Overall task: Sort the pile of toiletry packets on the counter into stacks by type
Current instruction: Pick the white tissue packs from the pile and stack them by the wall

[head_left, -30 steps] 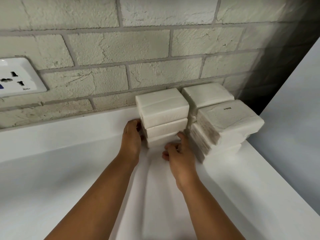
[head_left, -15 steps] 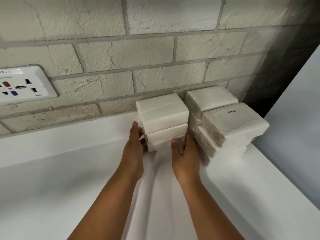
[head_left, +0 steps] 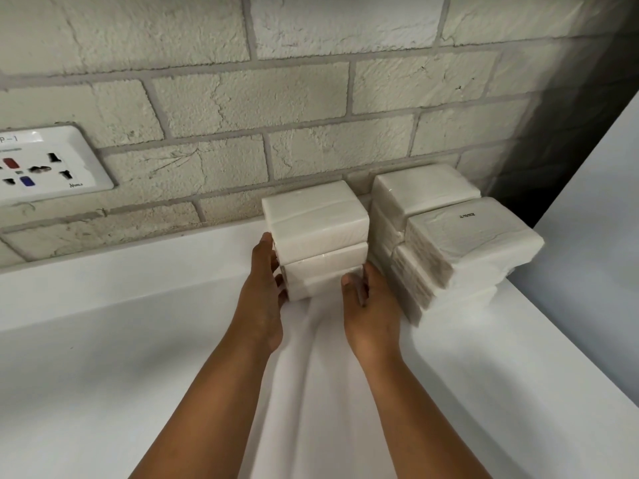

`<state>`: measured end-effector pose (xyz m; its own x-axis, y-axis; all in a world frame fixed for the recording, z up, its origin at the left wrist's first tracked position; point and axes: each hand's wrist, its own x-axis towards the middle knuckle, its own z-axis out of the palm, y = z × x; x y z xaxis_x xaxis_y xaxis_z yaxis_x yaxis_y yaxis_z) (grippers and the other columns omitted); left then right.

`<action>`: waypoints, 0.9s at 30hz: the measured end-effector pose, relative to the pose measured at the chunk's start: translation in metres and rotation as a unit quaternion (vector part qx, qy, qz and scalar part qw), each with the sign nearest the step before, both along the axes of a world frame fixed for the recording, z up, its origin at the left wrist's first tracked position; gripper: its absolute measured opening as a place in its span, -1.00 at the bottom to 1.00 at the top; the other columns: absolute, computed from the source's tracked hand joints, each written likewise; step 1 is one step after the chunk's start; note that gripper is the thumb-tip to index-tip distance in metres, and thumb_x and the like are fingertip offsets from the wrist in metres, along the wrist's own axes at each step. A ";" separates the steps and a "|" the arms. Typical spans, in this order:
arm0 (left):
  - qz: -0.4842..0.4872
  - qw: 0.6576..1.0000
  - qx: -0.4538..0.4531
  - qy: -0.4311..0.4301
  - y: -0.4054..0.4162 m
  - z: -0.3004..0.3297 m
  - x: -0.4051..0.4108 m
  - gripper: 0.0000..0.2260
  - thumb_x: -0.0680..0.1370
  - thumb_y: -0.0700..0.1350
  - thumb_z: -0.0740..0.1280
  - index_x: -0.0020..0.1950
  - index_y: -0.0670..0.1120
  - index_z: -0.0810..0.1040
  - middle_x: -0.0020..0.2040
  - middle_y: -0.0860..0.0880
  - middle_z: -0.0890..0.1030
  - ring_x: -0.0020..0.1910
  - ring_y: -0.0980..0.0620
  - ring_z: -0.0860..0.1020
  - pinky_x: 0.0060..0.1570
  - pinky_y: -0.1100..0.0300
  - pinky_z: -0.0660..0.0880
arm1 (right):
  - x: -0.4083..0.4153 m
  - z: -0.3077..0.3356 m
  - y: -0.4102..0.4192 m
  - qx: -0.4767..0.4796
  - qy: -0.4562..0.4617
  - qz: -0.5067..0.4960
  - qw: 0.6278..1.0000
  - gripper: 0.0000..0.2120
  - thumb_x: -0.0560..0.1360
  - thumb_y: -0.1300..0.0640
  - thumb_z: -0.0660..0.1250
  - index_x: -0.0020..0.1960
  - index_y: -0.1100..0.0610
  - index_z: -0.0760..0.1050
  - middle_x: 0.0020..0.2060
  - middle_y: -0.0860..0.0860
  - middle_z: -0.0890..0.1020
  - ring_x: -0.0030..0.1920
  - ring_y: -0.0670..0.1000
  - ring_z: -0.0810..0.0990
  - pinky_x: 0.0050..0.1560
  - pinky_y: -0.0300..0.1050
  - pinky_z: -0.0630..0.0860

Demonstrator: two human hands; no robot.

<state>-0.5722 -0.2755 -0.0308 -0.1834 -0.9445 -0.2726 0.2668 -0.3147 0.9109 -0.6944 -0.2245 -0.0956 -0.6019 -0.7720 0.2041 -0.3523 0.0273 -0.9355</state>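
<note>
A stack of three white wrapped packets [head_left: 316, 233] stands on the white counter [head_left: 103, 340] against the brick wall. My left hand [head_left: 264, 295] lies flat against the stack's left side, fingers straight. My right hand [head_left: 371, 309] presses the lowest packet's right front corner, so the stack sits clamped between both palms. Just right of it stand two more stacks of white packets: a back one [head_left: 425, 190] by the wall and a front one [head_left: 473, 236] whose top packet carries small dark print and lies slightly askew.
A white socket plate [head_left: 45, 164] is set in the brick wall [head_left: 276, 98] at the left. A pale grey panel [head_left: 594, 219] rises at the right, beyond the counter's edge. A dark corner lies behind the right stacks.
My right hand uncurled its fingers and settled flat against the stack's lower right corner. My left hand slid forward along the stack's left side. The packets stayed put.
</note>
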 end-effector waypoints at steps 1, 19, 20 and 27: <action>0.003 1.000 0.001 -0.001 0.000 0.001 0.001 -0.64 0.56 0.24 0.16 0.16 0.10 0.59 0.13 0.02 0.65 0.13 0.02 0.59 0.10 0.12 0.51 | 0.001 0.000 0.000 -0.005 0.005 0.004 1.000 -0.76 0.58 0.06 0.24 0.23 -0.01 0.50 0.00 -0.11 0.63 0.05 -0.13 0.58 0.09 -0.25 0.49; 0.098 0.992 0.065 -0.042 0.057 -0.010 0.014 -0.48 0.62 0.21 0.03 0.43 -0.08 0.39 0.38 -0.02 0.45 0.39 0.01 0.37 0.41 0.12 0.23 | 0.012 0.002 0.032 0.051 -0.012 0.007 0.999 -0.47 0.56 -0.06 0.26 0.49 0.01 0.25 0.37 -0.08 0.43 0.35 -0.13 0.40 0.37 -0.14 0.36; 0.104 0.992 0.067 -0.033 0.072 -0.013 0.015 -0.52 0.63 0.18 0.05 0.38 -0.09 0.44 0.32 -0.03 0.50 0.36 0.01 0.41 0.35 0.15 0.26 | 0.015 0.003 0.043 0.059 -0.020 0.008 0.998 -0.46 0.56 -0.04 0.27 0.50 0.01 0.23 0.39 -0.07 0.41 0.37 -0.09 0.39 0.37 -0.15 0.35; 0.009 0.994 -0.058 -0.088 0.157 -0.039 -0.020 -0.74 0.66 0.00 0.08 0.14 -0.01 0.54 0.10 0.06 0.57 0.13 0.13 0.51 0.16 0.23 0.36 | 0.008 0.014 0.133 0.046 -0.087 -0.033 0.995 -0.69 0.58 0.04 0.27 0.32 -0.03 0.45 0.23 -0.16 0.54 0.21 -0.20 0.51 0.15 -0.41 0.39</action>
<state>-0.5919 -0.1186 -0.0694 -0.1254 -0.9743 -0.1872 0.1041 -0.2005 0.9741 -0.6863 -0.0916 -0.0819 -0.6725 -0.7398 0.0227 -0.1800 0.1337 -0.9745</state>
